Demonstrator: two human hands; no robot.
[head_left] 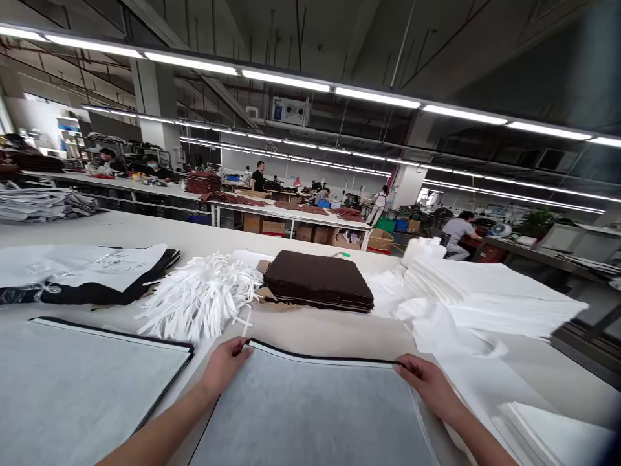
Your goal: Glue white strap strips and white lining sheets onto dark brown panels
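Note:
A grey-white fabric panel (315, 414) with a black top edge and a white strip along it lies in front of me. My left hand (226, 366) pinches its far left corner, fingers closed on the edge. At the far right corner, my right hand (427, 383) grips the same panel between thumb and fingers. The top edge sags slightly between the two hands. To the left is a stack of similar panels (82, 382) with black edges. Just beyond my left hand sits a heap of white strips (204, 294).
Behind the panel stands a stack of dark brown fabric pieces (317, 278). White sheets (495, 291) are piled at the right, with loose white material beside them. A paper-topped black bundle (111, 268) lies at the left. Several people work at tables farther back.

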